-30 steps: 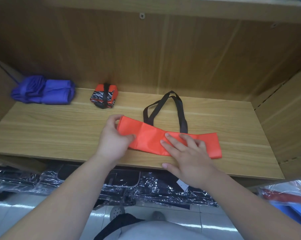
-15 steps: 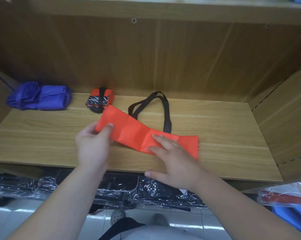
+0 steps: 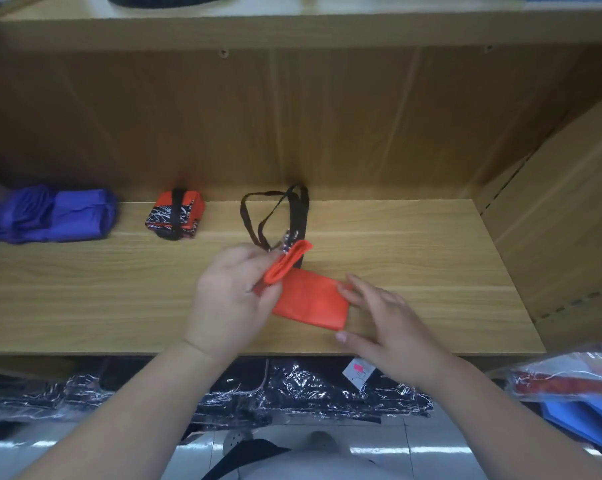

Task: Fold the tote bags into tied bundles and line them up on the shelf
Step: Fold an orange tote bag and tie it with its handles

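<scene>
Left hand point(image 3: 233, 299): we are pinching the orange tote's point(image 3: 310, 301) rolled end, lifting it.
Right hand point(image 3: 389, 320): we are pressing straight fingers against the fold's right edge.
Fabric: lying midway along the shelf point(image 3: 85, 306); soft, light, likely springing open, so we are favouring folded edges.
Handles point(image 3: 275, 216): trailing rearward, loose.
Back row: tied bundle point(image 3: 175, 216), purple bundle point(image 3: 50, 216).

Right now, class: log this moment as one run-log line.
left hand: pinches folded end of orange tote bag | right hand: touches bag edge | straps: loose
</scene>
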`<state>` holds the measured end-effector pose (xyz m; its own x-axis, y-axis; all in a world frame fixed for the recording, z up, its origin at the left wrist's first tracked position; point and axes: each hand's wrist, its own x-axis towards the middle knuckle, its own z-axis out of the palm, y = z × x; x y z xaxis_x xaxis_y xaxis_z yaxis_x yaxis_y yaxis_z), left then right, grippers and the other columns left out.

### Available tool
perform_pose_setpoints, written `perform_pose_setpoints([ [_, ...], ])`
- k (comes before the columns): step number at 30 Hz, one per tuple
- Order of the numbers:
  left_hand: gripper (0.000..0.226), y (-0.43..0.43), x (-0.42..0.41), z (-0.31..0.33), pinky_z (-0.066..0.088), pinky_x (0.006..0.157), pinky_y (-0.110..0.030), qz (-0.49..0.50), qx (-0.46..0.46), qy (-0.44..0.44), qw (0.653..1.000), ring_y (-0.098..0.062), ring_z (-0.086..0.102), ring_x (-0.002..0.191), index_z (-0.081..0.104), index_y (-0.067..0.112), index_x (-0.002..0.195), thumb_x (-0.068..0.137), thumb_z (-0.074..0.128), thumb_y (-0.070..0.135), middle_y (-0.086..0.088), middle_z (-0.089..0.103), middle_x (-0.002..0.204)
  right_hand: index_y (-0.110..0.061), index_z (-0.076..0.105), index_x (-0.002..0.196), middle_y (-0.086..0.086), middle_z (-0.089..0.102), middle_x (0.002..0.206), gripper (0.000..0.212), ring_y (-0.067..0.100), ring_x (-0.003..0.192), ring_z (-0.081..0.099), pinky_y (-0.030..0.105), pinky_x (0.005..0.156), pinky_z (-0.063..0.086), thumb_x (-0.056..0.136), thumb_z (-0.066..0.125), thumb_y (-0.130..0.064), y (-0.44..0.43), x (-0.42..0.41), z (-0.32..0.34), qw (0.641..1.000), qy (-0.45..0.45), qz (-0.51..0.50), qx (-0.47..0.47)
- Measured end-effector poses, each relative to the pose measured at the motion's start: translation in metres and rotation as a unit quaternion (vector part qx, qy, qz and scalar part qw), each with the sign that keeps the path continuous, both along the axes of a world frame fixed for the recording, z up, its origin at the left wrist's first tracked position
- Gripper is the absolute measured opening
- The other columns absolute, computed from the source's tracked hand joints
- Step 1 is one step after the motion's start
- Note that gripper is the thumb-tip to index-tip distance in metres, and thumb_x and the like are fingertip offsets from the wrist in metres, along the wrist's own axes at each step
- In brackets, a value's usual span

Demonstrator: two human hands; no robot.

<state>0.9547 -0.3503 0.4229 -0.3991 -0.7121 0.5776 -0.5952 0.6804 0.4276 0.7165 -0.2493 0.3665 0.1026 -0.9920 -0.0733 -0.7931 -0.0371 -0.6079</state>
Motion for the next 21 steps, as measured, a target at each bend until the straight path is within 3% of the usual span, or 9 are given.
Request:
perform_pose_setpoints([
  [2, 0.034, 0.006, -0.016, -0.013, 0.055, 0.080, -0.035, -0.049, 0.009, -0.068, 0.996, -0.026, 0.067, 0.085, 0.078, 0.005, 0.101, 0.081, 0.057, 0.023, -0.008, 0.072, 0.093, -0.035, -0.010, 0.158, -0.036, 0.032, 0.150, 0.102, 0.001, 0.150, 0.019, 0.035, 0.123, 0.017, 0.083, 0.044, -0.079, -0.002, -0.005, 0.000, 0.998, -0.057, -0.002, 0.037],
  [4, 0.037, 0.011, -0.027, -0.029, 0.060, 0.072, -0.039, -0.072, 0.015, -0.128, 0.989, -0.029, 0.067, 0.085, 0.077, 0.005, 0.101, 0.081, 0.055, 0.026, -0.006, 0.071, 0.093, -0.037, -0.016, 0.157, -0.042, 0.032, 0.144, 0.104, -0.004, 0.149, 0.018, 0.033, 0.123, 0.016, 0.084, 0.048, -0.074, -0.003, -0.010, -0.002, 0.994, -0.099, -0.006, 0.054],
  [7, 0.040, 0.018, -0.036, -0.048, 0.060, 0.065, -0.038, -0.084, 0.019, -0.164, 0.983, -0.030, 0.066, 0.084, 0.077, 0.004, 0.103, 0.079, 0.053, 0.026, -0.005, 0.070, 0.091, -0.033, -0.007, 0.160, -0.043, 0.033, 0.139, 0.097, -0.009, 0.146, 0.022, 0.026, 0.122, 0.016, 0.094, 0.062, -0.051, -0.003, -0.015, -0.001, 0.991, -0.119, -0.013, 0.063],
  [11, 0.036, 0.019, -0.043, -0.061, 0.060, 0.068, -0.039, -0.078, 0.022, -0.177, 0.981, -0.031, 0.067, 0.082, 0.076, 0.004, 0.105, 0.075, 0.070, 0.023, -0.006, 0.070, 0.093, -0.037, 0.008, 0.160, -0.025, 0.040, 0.149, 0.090, -0.008, 0.143, 0.028, 0.009, 0.114, 0.017, 0.093, 0.069, -0.037, -0.003, -0.018, 0.002, 0.990, -0.125, -0.025, 0.063],
  [14, 0.043, 0.023, -0.046, -0.066, 0.057, 0.074, -0.036, -0.079, 0.033, -0.170, 0.982, -0.028, 0.065, 0.085, 0.075, 0.004, 0.108, 0.086, 0.062, 0.040, -0.005, 0.069, 0.097, -0.046, 0.026, 0.155, -0.020, 0.031, 0.159, 0.080, -0.008, 0.144, 0.027, 0.018, 0.119, 0.023, 0.090, 0.073, -0.039, -0.003, -0.018, -0.001, 0.994, -0.110, -0.004, 0.014],
  [17, 0.060, 0.029, -0.046, -0.070, 0.055, 0.086, -0.037, -0.081, 0.059, -0.173, 0.980, -0.027, 0.062, 0.096, 0.072, 0.002, 0.117, 0.086, 0.060, 0.052, -0.005, 0.066, 0.107, -0.048, 0.034, 0.151, -0.026, 0.016, 0.162, 0.075, -0.011, 0.146, 0.018, 0.014, 0.118, 0.018, 0.089, 0.075, -0.038, -0.005, -0.021, -0.001, 0.993, -0.114, 0.005, 0.000],
  [21, 0.066, 0.035, -0.043, -0.072, 0.034, 0.106, -0.059, -0.053, 0.072, -0.189, 0.978, -0.028, 0.057, 0.113, 0.073, 0.020, 0.121, 0.076, 0.057, 0.066, 0.001, 0.062, 0.117, -0.049, 0.031, 0.152, -0.026, 0.018, 0.162, 0.082, -0.010, 0.147, 0.018, 0.024, 0.122, 0.022, 0.086, 0.077, -0.038, -0.012, -0.025, -0.004, 0.995, -0.098, 0.016, -0.014],
])
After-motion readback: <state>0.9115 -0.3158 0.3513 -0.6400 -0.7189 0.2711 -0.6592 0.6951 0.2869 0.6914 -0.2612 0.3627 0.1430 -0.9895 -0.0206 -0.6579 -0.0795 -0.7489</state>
